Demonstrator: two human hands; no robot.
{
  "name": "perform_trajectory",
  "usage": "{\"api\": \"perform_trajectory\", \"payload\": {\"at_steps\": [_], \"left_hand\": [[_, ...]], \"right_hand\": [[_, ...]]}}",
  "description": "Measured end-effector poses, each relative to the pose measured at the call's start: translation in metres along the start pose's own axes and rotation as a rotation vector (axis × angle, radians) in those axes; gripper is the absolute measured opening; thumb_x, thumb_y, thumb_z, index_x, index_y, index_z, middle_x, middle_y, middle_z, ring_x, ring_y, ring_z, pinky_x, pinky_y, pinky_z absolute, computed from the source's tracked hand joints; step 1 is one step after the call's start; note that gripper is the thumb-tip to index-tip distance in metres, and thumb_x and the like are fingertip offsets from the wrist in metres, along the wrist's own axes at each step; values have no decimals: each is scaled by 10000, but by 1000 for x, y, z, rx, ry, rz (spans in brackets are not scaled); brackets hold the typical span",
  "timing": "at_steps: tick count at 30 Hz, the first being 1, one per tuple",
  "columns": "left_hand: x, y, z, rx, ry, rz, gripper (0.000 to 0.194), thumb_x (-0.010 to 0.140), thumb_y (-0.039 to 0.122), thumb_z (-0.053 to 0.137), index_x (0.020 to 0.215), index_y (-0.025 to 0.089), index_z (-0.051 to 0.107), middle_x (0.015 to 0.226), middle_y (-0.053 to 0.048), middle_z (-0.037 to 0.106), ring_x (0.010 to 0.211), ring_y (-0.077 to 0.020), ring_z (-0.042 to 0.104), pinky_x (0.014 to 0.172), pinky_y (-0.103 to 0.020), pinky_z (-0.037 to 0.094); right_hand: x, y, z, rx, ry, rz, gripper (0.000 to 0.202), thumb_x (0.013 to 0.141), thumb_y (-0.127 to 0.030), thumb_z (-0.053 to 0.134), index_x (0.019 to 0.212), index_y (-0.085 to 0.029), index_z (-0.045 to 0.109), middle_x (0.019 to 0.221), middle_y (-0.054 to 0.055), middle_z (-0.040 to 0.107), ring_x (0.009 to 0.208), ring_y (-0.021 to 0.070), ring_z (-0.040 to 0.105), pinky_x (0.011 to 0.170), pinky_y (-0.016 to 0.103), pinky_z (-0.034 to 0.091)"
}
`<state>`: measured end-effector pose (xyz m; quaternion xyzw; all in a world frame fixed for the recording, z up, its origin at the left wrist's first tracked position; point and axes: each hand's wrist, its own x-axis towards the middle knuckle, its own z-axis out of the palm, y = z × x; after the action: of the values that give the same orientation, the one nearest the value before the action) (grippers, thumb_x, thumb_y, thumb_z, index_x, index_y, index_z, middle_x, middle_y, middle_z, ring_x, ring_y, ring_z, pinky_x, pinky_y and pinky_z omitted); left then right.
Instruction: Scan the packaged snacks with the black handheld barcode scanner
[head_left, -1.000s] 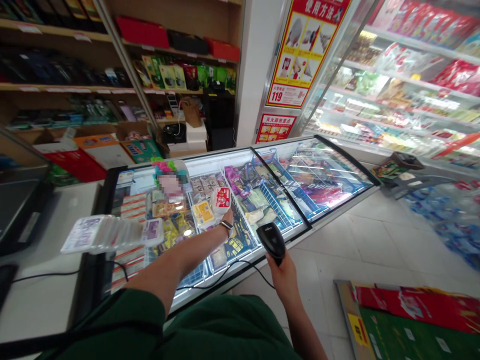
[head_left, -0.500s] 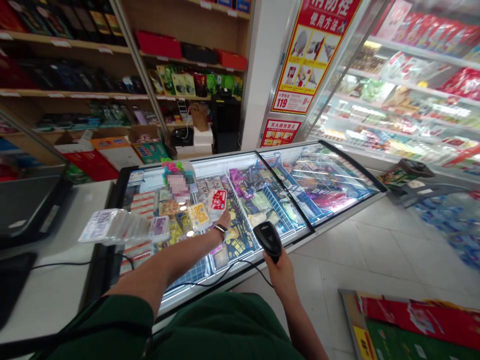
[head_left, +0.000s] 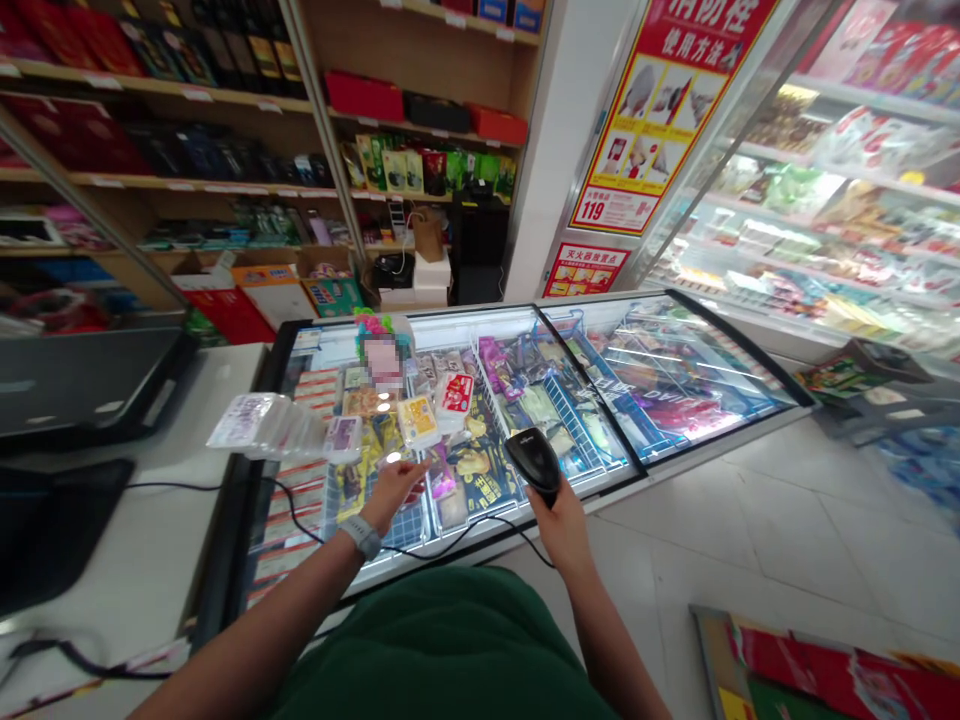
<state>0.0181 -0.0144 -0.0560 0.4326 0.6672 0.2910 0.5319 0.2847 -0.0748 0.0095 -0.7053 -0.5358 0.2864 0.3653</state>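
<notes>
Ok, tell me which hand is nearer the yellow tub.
Left: the left hand is just on the near side of the yellow tub; the right hand, holding the scanner, is farther off to the right.

Black handheld scanner, slightly tilted

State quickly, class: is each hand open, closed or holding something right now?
Left hand: open, loosely bent, holding nothing visible.
Right hand: closed around the black handheld scanner.

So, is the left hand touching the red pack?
Apart. The head view shows a gap between the left hand and the red pack, the hand sitting lower in view.
</notes>
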Motion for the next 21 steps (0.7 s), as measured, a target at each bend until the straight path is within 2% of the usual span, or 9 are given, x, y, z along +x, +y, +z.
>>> {"api": "perform_trajectory", "payload": {"at_steps": [3, 7, 13, 21], "left_hand": [[11, 6, -10, -156, 125, -72, 656, 596, 777, 583, 821, 161, 562, 864, -85, 666, 716, -180, 648, 640, -311, 485], [29, 14, -8, -302, 198, -142, 655, 513, 734, 685, 791, 151, 573, 846, -80, 659, 662, -159, 629, 607, -298, 470], [31, 16, -13, -399, 225, -180, 556, 473, 590, 788, 745, 153, 578, 740, -41, 648, 600, -136, 606, 584, -285, 445], [17, 9, -51, -398, 186, -181, 514, 428, 519, 815, 731, 149, 627, 788, -84, 697, 664, -173, 632, 608, -302, 427]], "right_hand": [[2, -7, 7, -2, -53, -32, 391, 822, -385, 571, 1132, -149, 588, 985, 93, 687, 926, 254, 636, 791, 336, 479], [0, -17, 16, -6, -96, -84, 371, 820, -359, 578, 1126, -150, 592, 999, 97, 684, 931, 250, 633, 800, 336, 479], [-10, -21, 24, 16, -121, -111, 330, 809, -316, 583, 1100, -160, 596, 994, 85, 681, 937, 243, 634, 821, 336, 481], [-15, -24, 32, -48, -186, -115, 295, 816, -279, 581, 1090, -171, 569, 1002, 90, 653, 942, 249, 614, 825, 358, 468]]}}
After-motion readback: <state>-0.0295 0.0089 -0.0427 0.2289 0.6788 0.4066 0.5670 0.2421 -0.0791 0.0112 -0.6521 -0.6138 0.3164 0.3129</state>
